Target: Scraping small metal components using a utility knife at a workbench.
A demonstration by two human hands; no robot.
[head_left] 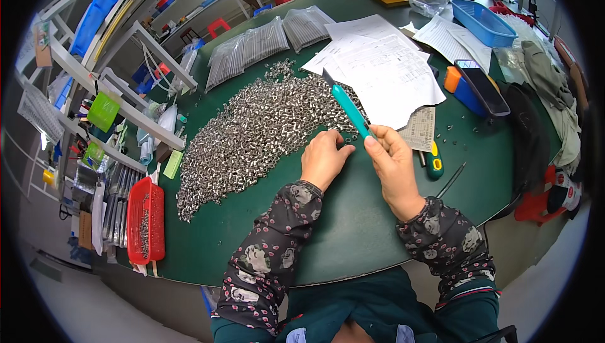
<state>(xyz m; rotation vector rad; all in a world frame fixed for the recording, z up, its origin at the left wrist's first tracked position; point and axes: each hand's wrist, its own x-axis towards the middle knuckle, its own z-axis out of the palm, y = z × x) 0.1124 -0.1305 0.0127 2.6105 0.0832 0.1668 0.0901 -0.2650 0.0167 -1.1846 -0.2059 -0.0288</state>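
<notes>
My right hand (395, 170) grips a knife with a teal handle (350, 110). Its narrow dark blade points up and away to the left, over the edge of the paper sheets. My left hand (322, 159) rests on the green table at the near right edge of a large pile of small shiny metal rings (258, 129). Its fingers are bent, the thumb stands a little apart from them, and I see nothing held there. A few loose rings lie by its fingertips.
Paper sheets (384, 72) and clear bags of thin rods (252, 47) lie beyond the pile. A red tray (146, 220) with small parts stands left. On the right are a green-yellow handled tool (435, 161), metal tweezers (452, 180), a phone (484, 88) and a blue basket (482, 23).
</notes>
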